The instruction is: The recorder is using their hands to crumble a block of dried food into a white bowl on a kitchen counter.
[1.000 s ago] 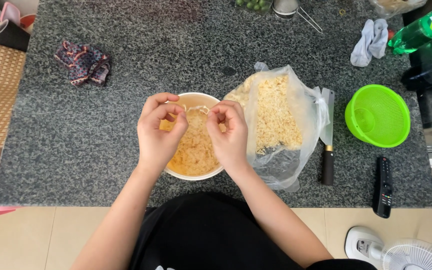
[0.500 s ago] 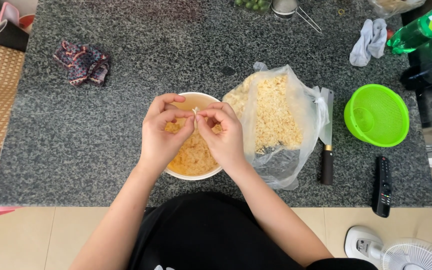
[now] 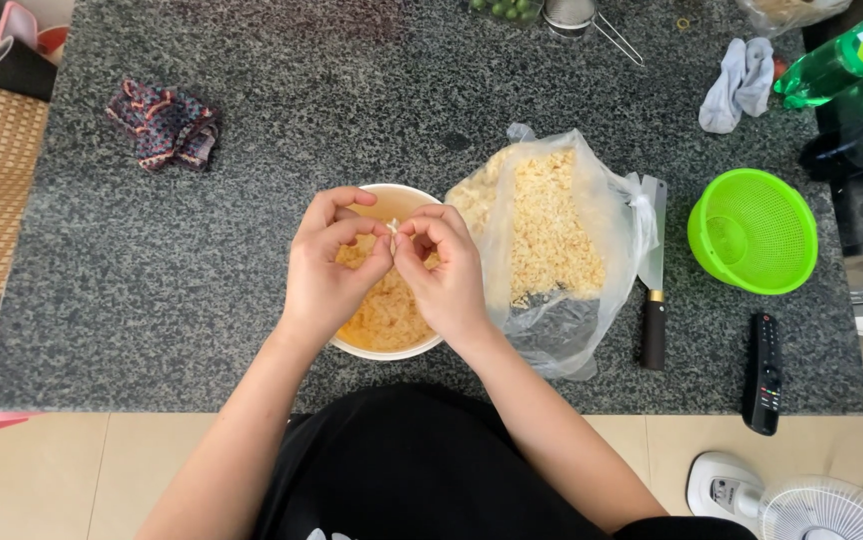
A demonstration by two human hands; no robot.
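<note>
Over a white bowl (image 3: 404, 197) of yellowish small pieces, my left hand (image 3: 327, 270) and my right hand (image 3: 447, 272) meet fingertip to fingertip. Together they pinch one small pale piece (image 3: 392, 228) above the bowl's contents. The hands hide most of the bowl. Right beside the bowl lies an open clear plastic bag (image 3: 552, 250) filled with the same pale yellow pieces, touching the bowl's right side.
A knife (image 3: 654, 280) lies right of the bag, a black remote (image 3: 764, 372) near the counter's front edge, a green colander (image 3: 752, 230) beyond it. A patterned cloth (image 3: 164, 125) sits far left, a white rag (image 3: 740, 82) and bottles (image 3: 842, 55) far right. A fan (image 3: 812, 505) stands on the floor.
My two hands have drawn together over the bowl; the fingertips, apart a second ago, now touch around the small piece.
</note>
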